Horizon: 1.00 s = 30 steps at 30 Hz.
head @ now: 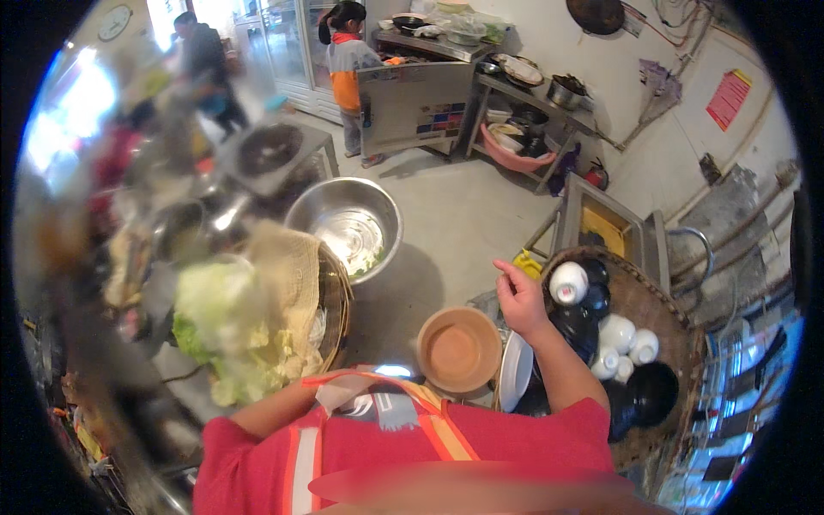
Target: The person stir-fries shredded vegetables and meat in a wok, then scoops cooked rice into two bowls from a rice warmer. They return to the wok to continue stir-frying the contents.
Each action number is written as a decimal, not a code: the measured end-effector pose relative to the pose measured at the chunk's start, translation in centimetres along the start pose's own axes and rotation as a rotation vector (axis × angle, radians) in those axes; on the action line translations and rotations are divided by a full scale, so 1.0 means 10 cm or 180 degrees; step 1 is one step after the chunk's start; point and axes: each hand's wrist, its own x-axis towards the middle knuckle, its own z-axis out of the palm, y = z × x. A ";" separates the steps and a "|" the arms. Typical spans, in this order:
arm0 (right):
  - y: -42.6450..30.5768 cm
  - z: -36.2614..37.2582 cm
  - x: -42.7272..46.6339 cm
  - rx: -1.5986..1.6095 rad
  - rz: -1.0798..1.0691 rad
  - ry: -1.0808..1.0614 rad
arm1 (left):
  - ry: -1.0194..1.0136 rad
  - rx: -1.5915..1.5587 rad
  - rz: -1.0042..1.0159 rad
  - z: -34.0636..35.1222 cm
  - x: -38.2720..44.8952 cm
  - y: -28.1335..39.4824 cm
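My right hand [521, 301] is raised in front of me with nothing visible in it. Its index finger points out while other fingers look curled. Beneath and beside it is a round woven tray [666, 302] bearing upturned white bowls [617, 333] and black bowls [653, 393]. A tan round basin [458, 347] stands left of that hand, with a white dish [516, 372] propped on edge nearby. My left forearm reaches behind the apron strap, and the left hand is hidden. Near that arm, a blurred heap of leafy greens [222, 309] adjoins a cloth-draped wicker basket [331, 309].
Ahead on the floor is a large steel basin [347, 225] with some green scraps inside. A metal sink [605, 222] stands at the right. Two people are farther back, one beside a metal panel [415, 106]. Shelves hold a pink tub [515, 151] and pots [566, 93].
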 end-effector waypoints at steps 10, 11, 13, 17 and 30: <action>-0.07 0.46 1.05 0.0280 -0.0469 -0.0851 | 0.0904 -0.0501 0.0041 -0.25 -0.20 0.22; -0.14 0.49 1.12 0.0269 -0.0629 -0.0936 | 0.0991 -0.0542 0.0094 -0.27 -0.23 0.22; -0.27 0.51 1.22 0.0061 -0.0664 -0.1039 | 0.1120 -0.0627 0.0186 -0.30 -0.27 0.20; -0.32 0.45 1.37 -0.0283 -0.0463 -0.1073 | 0.1266 -0.0722 0.0390 -0.44 -0.30 0.12; 1.60 -0.82 3.05 -0.1967 0.0631 0.0513 | 0.2354 -0.0501 0.0189 -1.66 0.55 1.01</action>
